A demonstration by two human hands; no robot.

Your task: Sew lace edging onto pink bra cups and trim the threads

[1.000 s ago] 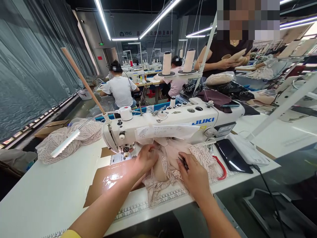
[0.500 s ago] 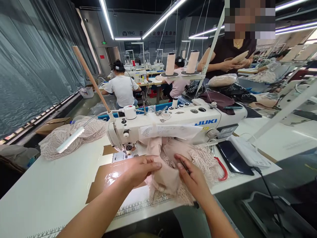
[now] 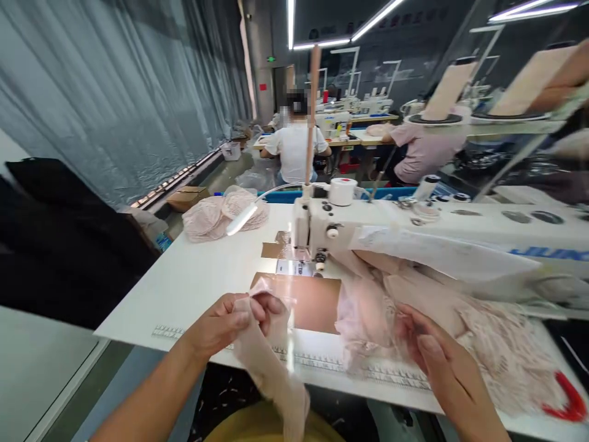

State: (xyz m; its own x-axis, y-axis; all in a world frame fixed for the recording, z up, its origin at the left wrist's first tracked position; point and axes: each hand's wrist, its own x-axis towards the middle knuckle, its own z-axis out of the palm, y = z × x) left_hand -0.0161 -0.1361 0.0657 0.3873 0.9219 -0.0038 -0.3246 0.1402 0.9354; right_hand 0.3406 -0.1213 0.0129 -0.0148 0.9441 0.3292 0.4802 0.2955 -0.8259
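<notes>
My left hand pinches a strip of thin pale pink fabric that drapes down past the table's front edge. The strip's upper part curls around the fingers. On the right, my right hand is beside a heap of sheer pink fabric and lace, its fingertips at the fabric and slightly blurred. Its thumb stands apart from the fingers, and nothing shows between them. Behind both hands is the white sewing machine, with the heap lying under its arm.
Stacked pink lace pieces lie at the table's far left. A small lamp reaches over the table. Brown card and a printed ruler are on the tabletop. A red curved object lies right. People sit at machines beyond.
The view has turned left. My left hand has moved left, away from the heap, with the fabric strip in it. My hands are farther apart; the right one stays by the heap.
</notes>
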